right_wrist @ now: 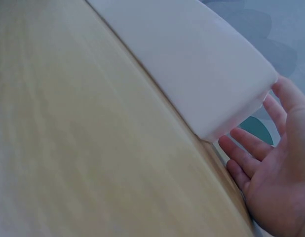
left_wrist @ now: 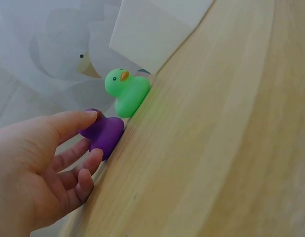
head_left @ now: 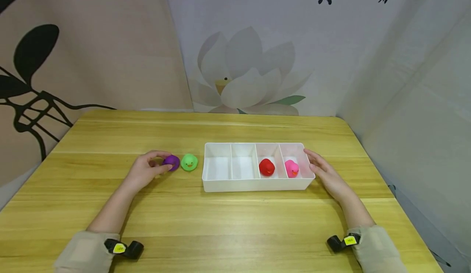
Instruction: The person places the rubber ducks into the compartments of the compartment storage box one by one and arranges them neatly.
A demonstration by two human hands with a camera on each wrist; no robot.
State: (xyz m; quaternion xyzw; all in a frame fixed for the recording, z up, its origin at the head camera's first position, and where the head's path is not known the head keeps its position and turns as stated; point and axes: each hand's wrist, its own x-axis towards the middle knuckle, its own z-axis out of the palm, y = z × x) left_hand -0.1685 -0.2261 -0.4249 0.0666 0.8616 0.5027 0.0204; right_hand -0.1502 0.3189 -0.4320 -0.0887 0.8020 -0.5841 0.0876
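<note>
My left hand (head_left: 143,170) has its thumb and fingers around a purple rubber duck (left_wrist: 107,134), pinching it at the head while it sits on the table. Just to its right stands a green rubber duck (head_left: 189,162), untouched. A white box (head_left: 235,186) with a row of compartments lies right of the ducks. Inside, a red rubber duck (head_left: 266,167) occupies the third compartment from the left and a pink rubber duck (head_left: 292,168) the rightmost one. At the box's right end rests my right hand (head_left: 328,177), fingers loosely extended and touching the wall.
The wooden table (head_left: 235,228) extends around the box, its far edge meeting a printed curtain (head_left: 257,72). The two left compartments hold no ducks. Dark wrist cameras (head_left: 134,250) sit at both sleeves.
</note>
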